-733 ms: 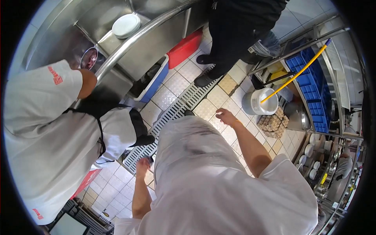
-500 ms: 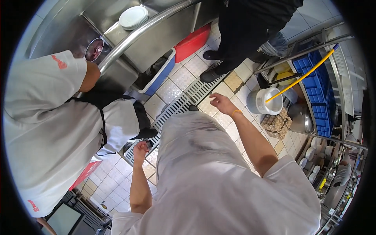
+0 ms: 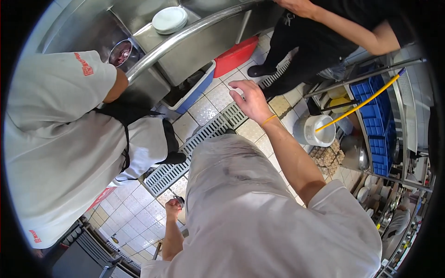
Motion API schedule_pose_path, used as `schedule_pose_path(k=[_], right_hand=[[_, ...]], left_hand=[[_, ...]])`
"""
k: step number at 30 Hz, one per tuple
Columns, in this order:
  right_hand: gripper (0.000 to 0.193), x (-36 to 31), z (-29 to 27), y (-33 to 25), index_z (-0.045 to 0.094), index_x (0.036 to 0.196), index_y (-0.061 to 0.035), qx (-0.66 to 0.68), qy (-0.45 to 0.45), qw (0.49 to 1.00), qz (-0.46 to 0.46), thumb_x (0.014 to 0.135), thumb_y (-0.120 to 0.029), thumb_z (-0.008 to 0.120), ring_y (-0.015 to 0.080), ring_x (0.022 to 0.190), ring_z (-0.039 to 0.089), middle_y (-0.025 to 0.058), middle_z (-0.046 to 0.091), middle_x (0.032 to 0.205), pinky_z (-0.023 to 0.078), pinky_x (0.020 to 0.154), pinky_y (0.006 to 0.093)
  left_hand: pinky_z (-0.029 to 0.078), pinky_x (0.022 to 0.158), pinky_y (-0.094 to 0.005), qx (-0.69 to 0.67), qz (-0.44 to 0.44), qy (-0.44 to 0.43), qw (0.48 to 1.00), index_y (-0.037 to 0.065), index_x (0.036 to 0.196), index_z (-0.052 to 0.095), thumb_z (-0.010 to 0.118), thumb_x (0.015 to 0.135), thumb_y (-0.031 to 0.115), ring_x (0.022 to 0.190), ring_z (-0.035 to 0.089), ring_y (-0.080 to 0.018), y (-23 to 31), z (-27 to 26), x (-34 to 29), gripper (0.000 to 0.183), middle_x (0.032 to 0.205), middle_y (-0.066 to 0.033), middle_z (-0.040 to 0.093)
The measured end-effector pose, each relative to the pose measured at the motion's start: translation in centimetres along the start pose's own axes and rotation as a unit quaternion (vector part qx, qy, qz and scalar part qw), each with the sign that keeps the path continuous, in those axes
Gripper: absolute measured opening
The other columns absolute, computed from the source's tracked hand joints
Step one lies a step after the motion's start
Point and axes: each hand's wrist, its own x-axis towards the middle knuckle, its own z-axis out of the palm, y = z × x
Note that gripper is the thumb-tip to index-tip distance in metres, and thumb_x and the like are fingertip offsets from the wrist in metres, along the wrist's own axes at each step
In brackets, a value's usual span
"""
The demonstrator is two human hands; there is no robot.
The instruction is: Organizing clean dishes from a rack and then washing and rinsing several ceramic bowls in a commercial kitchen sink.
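My right hand (image 3: pixel 252 102) is raised ahead of me over the floor drain, its fingers apart and holding nothing. A yellow band (image 3: pixel 268 120) circles that wrist. Lower down, beside my left thigh, my left hand (image 3: pixel 172 209) is closed around a small dark object (image 3: pixel 180 200) with a shiny part. Most of it is hidden by my fingers, and its kind is not clear. Beneath my hands run the slotted drain cover (image 3: pixel 204 136) and the pale floor tiles (image 3: pixel 204 109).
Close on my left a person in white (image 3: pixel 69 116) stands at a steel sink (image 3: pixel 185 51) with white plates (image 3: pixel 169 20). Ahead stands a person in black (image 3: pixel 315 51). A blue bin (image 3: pixel 197 90) and red bin (image 3: pixel 236 56) sit below. Right: white bucket (image 3: pixel 308 132), yellow pole (image 3: pixel 366 102), blue crates (image 3: pixel 375 111).
My right hand has risen and reached forward, its fingers spreading. My left hand has swung back beside my thigh. The person in black has shifted, and their forearm now shows.
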Motion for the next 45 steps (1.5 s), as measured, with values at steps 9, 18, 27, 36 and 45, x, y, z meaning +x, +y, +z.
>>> schedule_pose_path(k=[9,18,27,36,45], right_hand=[[0.019,9.8,2.0,-1.9,0.061,0.097,-0.0042,0.099,0.156,0.982,-0.049,0.08,-0.013,0.063,0.0275,0.078,0.055,0.0102,0.061,0.086,0.044,0.074,0.0357],[0.023,25.9,2.7,7.4,0.061,0.103,-0.0026,0.219,0.343,0.913,0.025,0.083,-0.013,0.064,0.0218,0.09,0.055,0.0094,0.062,0.093,0.043,0.084,0.0327],[0.022,42.0,-0.5,23.2,0.062,0.102,-0.0023,0.27,0.167,0.933,0.171,0.086,-0.017,0.061,0.0105,0.085,0.055,0.004,0.062,0.091,0.043,0.08,0.0244],[0.052,63.1,10.4,36.7,0.044,0.128,-0.0104,-0.121,-0.164,0.955,0.218,0.08,-0.022,0.061,0.0366,0.096,0.06,0.0225,0.062,0.1,0.046,0.084,0.0448],[0.034,64.4,12.4,36.0,0.05,0.114,-0.0103,-0.153,-0.167,0.949,0.221,0.081,-0.013,0.058,0.0398,0.078,0.061,0.0193,0.063,0.082,0.048,0.069,0.0489]], left_hand=[[0.049,0.046,-0.0237,-0.081,0.192,-0.062,0.976,0.006,0.102,0.057,0.047,0.091,0.016,0.074,0.058,-0.0102,24.3,12.0,1.8,0.018,0.091,-0.0031,0.059],[0.038,0.044,-0.0191,-0.093,0.427,-0.139,0.889,0.002,0.095,0.056,0.056,0.085,0.002,0.052,0.049,-0.0043,54.4,26.8,-3.0,0.01,0.069,-0.0012,0.055],[0.042,0.045,-0.0215,-0.265,0.505,0.076,0.818,0.001,0.086,0.06,0.052,0.083,0.006,0.059,0.051,-0.0085,79.0,27.6,13.2,0.01,0.067,-0.002,0.054],[0.042,0.047,-0.0261,0.153,0.266,0.149,0.94,0.002,0.085,0.068,0.065,0.078,0.012,0.059,0.057,-0.0121,83.6,29.7,54.5,0.012,0.067,-0.0043,0.062],[0.048,0.077,-0.0452,0.423,0.242,0.217,0.846,0.003,0.082,0.066,0.062,0.077,0.022,0.085,0.062,-0.0372,85.1,35.5,67.3,0.02,0.083,-0.0204,0.065]])
